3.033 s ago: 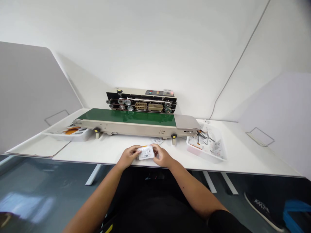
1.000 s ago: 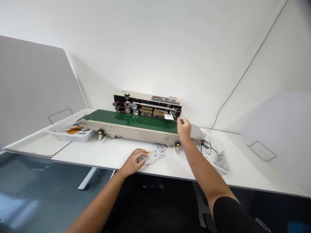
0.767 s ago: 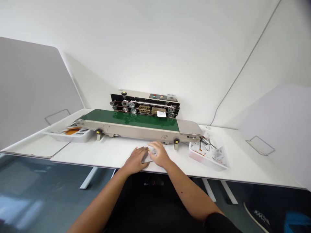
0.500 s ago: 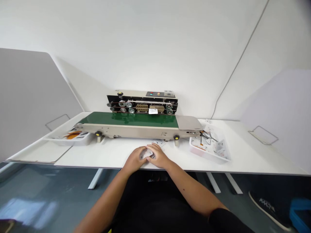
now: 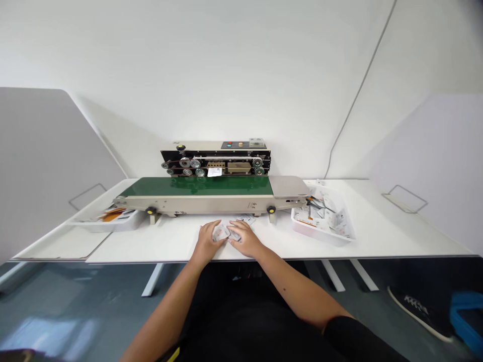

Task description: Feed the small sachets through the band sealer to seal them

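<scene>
Both of my hands rest together on the white table's front edge, in front of the sealing machine (image 5: 217, 163). My left hand (image 5: 206, 240) and my right hand (image 5: 246, 238) pinch a small white packet (image 5: 221, 233) between their fingers. More packets (image 5: 244, 219) lie on the table just beyond my right hand. One packet (image 5: 214, 172) rides in the machine's sealing band above the green conveyor belt (image 5: 199, 186).
A white tray (image 5: 321, 232) full of packets stands right of the conveyor's end. Another white tray (image 5: 109, 221) with orange and white packets sits at the left end. Grey divider panels flank the table (image 5: 377, 234). A cable runs up the wall.
My right hand fed a packet into the machine's right end, then came back to my left hand and a new packet. The fed packet has travelled leftward along the sealing band.
</scene>
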Action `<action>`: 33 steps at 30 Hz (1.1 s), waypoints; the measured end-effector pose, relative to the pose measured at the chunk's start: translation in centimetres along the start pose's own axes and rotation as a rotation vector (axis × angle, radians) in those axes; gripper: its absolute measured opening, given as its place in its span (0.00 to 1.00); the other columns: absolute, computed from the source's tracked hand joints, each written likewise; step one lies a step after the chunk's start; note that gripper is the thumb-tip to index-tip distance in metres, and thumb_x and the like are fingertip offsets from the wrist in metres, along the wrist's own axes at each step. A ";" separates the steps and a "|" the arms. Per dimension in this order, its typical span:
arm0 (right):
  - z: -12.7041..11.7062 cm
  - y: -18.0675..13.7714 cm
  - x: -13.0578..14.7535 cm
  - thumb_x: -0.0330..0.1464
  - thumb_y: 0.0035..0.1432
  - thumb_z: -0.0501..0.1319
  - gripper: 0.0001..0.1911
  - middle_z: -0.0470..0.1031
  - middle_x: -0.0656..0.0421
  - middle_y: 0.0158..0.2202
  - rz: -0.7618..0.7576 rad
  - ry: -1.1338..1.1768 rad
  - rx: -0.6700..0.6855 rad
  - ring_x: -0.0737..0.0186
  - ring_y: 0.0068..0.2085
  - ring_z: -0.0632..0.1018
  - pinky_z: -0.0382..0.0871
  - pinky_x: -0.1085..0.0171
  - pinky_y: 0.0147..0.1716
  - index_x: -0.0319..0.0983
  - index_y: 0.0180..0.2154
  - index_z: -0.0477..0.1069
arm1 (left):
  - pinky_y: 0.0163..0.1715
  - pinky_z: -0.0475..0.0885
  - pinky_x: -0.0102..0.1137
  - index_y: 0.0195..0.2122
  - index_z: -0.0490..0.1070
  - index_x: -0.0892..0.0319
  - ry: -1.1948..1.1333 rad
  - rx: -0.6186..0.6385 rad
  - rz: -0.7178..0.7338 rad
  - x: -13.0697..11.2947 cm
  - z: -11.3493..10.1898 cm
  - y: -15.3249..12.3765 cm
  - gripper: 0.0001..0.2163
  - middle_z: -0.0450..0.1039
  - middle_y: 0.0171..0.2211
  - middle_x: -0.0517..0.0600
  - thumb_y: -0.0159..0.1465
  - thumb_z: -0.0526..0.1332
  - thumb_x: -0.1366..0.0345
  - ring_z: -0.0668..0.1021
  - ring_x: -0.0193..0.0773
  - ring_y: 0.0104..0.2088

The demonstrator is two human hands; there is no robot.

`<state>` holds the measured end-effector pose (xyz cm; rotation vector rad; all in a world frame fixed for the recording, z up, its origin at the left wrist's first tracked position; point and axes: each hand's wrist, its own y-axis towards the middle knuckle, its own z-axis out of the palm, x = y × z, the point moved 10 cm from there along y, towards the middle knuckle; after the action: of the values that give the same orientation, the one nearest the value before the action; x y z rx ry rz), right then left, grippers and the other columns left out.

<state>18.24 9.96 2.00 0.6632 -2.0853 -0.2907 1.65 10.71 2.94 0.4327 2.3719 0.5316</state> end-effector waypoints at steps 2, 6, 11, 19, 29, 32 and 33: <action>0.0 0.0 0.2 0.36 0.60 0.68 0.26 0.70 0.51 0.66 -0.018 -0.010 -0.004 0.45 0.69 0.64 0.56 0.42 0.68 0.45 0.60 0.75 | 0.66 0.57 0.59 0.60 0.71 0.54 0.055 -0.042 -0.014 0.2 -0.4 -0.1 0.27 0.76 0.56 0.58 0.59 0.71 0.63 0.73 0.59 0.60; -0.3 0.1 0.8 0.36 0.60 0.68 0.30 0.71 0.49 0.64 -0.041 0.013 -0.008 0.46 0.67 0.65 0.58 0.43 0.67 0.43 0.63 0.71 | 0.65 0.60 0.56 0.62 0.70 0.53 0.018 -0.035 0.078 -0.6 -0.7 -0.5 0.27 0.74 0.58 0.59 0.62 0.70 0.60 0.73 0.57 0.61; -0.2 0.1 -0.5 0.32 0.60 0.66 0.28 0.79 0.54 0.46 0.099 0.147 0.005 0.54 0.51 0.77 0.70 0.52 0.56 0.43 0.62 0.71 | 0.61 0.70 0.49 0.62 0.71 0.52 -0.086 0.062 0.220 -2.9 -0.6 -1.2 0.25 0.73 0.58 0.59 0.64 0.69 0.58 0.74 0.54 0.59; -0.4 -0.2 -1.6 0.32 0.61 0.60 0.26 0.75 0.63 0.33 0.184 0.371 -0.024 0.63 0.33 0.74 0.71 0.61 0.43 0.43 0.60 0.73 | 0.53 0.76 0.44 0.57 0.74 0.55 -0.263 0.084 0.005 -1.7 -0.6 -0.8 0.19 0.77 0.54 0.57 0.66 0.65 0.58 0.78 0.51 0.54; -0.4 -0.3 -1.1 0.33 0.59 0.60 0.22 0.68 0.67 0.27 0.193 0.498 -0.012 0.66 0.29 0.70 0.68 0.65 0.36 0.41 0.56 0.74 | 0.23 0.71 0.28 0.44 0.74 0.58 -0.698 0.007 -0.365 2.4 -0.3 -1.7 0.20 0.79 0.32 0.48 0.61 0.68 0.47 0.77 0.36 0.26; -0.1 -0.3 -0.8 0.33 0.59 0.60 0.23 0.68 0.67 0.27 0.176 0.456 0.027 0.66 0.29 0.69 0.67 0.65 0.36 0.42 0.56 0.74 | 0.24 0.71 0.28 0.42 0.73 0.58 -0.719 -0.028 -0.359 2.1 -0.7 -1.7 0.20 0.78 0.32 0.49 0.59 0.69 0.47 0.77 0.36 0.27; 0.0 -0.4 -0.8 0.33 0.59 0.60 0.22 0.68 0.67 0.26 0.178 0.438 0.033 0.66 0.29 0.69 0.67 0.65 0.36 0.42 0.55 0.75 | 0.25 0.72 0.28 0.41 0.72 0.58 -0.726 -0.036 -0.352 2.0 -0.9 -1.6 0.20 0.78 0.32 0.48 0.59 0.69 0.47 0.78 0.37 0.28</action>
<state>18.78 10.08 1.29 0.5027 -1.7150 -0.0063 -0.63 9.96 1.72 0.1426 1.6780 0.1990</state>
